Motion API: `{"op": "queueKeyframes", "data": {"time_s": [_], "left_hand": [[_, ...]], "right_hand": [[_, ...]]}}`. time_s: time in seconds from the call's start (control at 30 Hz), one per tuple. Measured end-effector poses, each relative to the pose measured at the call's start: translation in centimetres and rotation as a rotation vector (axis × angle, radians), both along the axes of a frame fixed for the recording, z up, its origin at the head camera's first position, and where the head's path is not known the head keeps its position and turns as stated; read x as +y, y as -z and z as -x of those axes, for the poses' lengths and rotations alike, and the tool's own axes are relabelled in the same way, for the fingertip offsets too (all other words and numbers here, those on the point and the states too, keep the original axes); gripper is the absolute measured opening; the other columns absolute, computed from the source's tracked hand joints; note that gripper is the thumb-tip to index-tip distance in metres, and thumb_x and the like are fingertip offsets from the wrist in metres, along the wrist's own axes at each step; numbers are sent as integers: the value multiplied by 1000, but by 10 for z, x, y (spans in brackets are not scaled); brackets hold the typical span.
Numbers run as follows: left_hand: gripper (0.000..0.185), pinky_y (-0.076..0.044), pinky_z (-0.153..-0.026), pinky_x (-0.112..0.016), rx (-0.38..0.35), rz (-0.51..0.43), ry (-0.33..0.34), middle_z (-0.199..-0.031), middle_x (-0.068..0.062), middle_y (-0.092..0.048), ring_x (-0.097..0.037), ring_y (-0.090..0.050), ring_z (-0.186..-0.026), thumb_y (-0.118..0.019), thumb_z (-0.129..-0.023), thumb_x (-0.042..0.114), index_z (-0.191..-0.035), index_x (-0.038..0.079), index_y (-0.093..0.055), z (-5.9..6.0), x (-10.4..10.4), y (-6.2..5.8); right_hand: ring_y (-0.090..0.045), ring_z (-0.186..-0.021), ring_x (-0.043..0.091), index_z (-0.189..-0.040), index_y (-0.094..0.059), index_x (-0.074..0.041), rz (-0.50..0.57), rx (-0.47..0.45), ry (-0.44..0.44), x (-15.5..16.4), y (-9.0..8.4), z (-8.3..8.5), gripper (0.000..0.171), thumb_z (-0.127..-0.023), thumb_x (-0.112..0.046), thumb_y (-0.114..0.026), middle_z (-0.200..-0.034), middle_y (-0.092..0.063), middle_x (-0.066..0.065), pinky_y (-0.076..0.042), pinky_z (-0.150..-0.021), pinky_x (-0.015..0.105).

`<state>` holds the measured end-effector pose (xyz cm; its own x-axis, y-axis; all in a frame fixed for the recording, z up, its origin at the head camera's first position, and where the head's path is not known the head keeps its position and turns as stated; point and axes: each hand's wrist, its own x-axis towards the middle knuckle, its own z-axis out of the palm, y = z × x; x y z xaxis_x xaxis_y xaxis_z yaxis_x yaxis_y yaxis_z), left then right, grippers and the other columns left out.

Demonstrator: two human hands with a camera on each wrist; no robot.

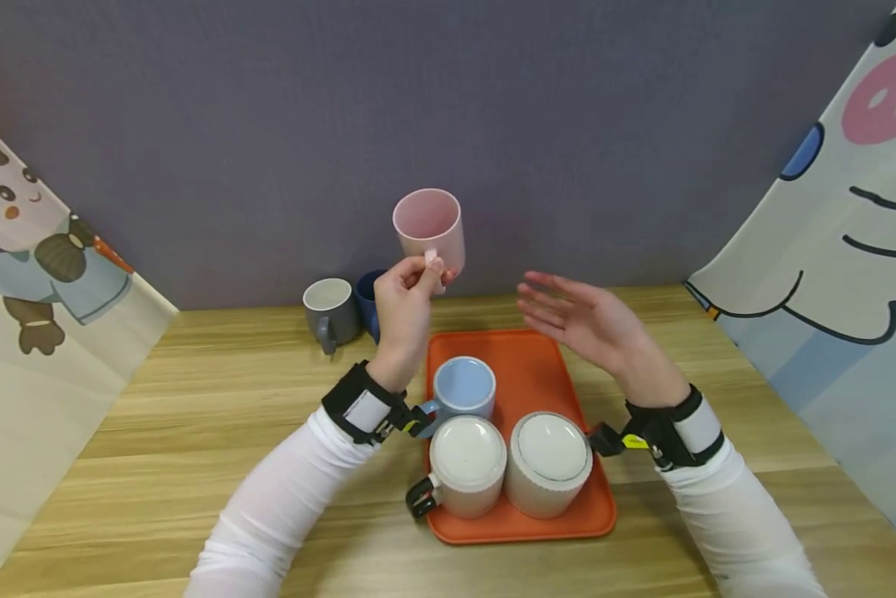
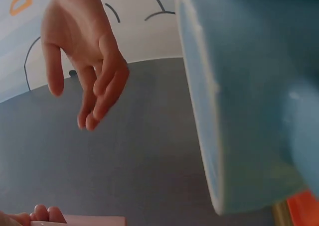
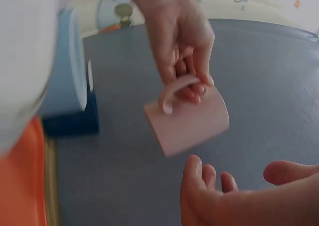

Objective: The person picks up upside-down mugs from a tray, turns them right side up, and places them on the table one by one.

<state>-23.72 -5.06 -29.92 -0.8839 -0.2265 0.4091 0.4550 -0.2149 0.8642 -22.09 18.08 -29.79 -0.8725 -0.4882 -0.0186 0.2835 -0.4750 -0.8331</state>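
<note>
A pink mug (image 1: 440, 237) is held up above the back of the table, its mouth facing up. My left hand (image 1: 405, 311) grips it by the handle, seen also in the right wrist view, where the mug (image 3: 192, 119) appears tilted. To the right, apart from the mug, my right hand (image 1: 589, 320) hovers with fingers stretched out and nothing in it. Below both hands lies an orange tray (image 1: 533, 357). It bears a light blue mug (image 1: 464, 386) standing upright, and two whitish cups, one (image 1: 467, 457) with a black handle and one (image 1: 550, 457) ribbed, both bottom up.
Left of the tray, a grey mug (image 1: 330, 311) stands on the wooden table (image 1: 231, 399) next to a dark blue mug (image 1: 369, 295), partly hidden by the left hand. A grey wall panel (image 1: 268, 149) rises behind, and printed sheets (image 1: 814, 241) hang at both sides.
</note>
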Motion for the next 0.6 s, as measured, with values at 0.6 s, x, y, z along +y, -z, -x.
{"op": "queueKeyframes", "data": {"time_s": [0.6], "left_hand": [[16,-50,-66,-22,-86,45,-60,-74,-14,-68,-15,-66,-69,-64,-88,4,-85,-12,-66,13,-21,26]], "right_hand": [[-46,-122,23,-141,-36,2,-872,478,528,15,38,-8,51,-102,-30,-40,-140,-43,19,-43,-101,41]]}}
